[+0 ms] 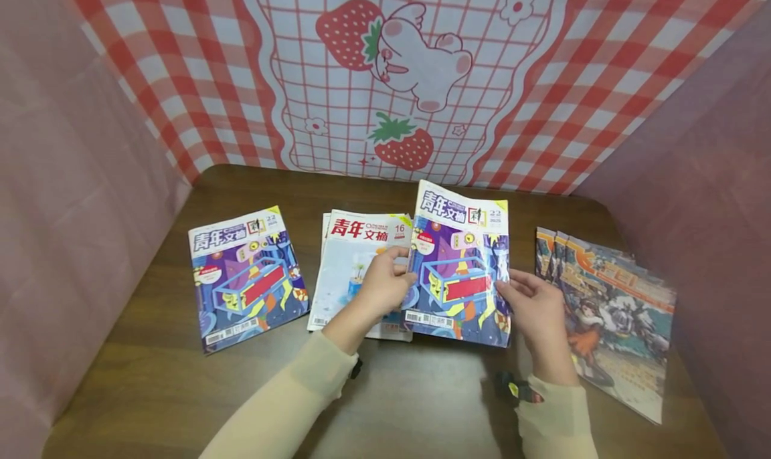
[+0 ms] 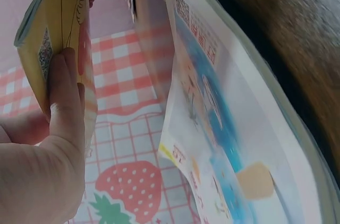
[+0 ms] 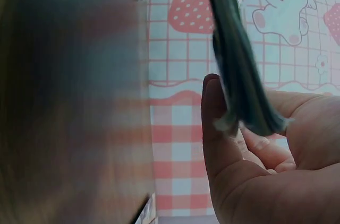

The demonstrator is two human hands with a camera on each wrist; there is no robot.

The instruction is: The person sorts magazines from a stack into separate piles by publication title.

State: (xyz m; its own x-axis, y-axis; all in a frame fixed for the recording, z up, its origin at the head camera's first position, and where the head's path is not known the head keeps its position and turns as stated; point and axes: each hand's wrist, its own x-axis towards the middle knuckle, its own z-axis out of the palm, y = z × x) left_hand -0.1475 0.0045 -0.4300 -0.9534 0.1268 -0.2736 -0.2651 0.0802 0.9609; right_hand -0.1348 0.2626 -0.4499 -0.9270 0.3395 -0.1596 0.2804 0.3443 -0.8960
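Observation:
Both hands hold up a purple-and-blue magazine (image 1: 458, 271) with "22" on its cover, above the wooden table. My left hand (image 1: 381, 286) pinches its left edge, and the left wrist view shows those fingers on its yellow inner or back page (image 2: 34, 59). At the opposite edge, my right hand (image 1: 538, 308) grips between thumb and fingers; in the right wrist view the magazine's page edges (image 3: 236, 59) run between them. Under the left forearm lies a white magazine (image 1: 337, 288) marked "16", on top of another that peeks out at its left.
On the left of the table (image 1: 150, 379) lies a magazine (image 1: 247, 278) with the same purple cover. Several overlapping comic-style magazines (image 1: 626, 325) are fanned out at the right. A red-and-white checked strawberry cloth (image 1: 205, 71) hangs behind, with pinkish cloth walls at both sides.

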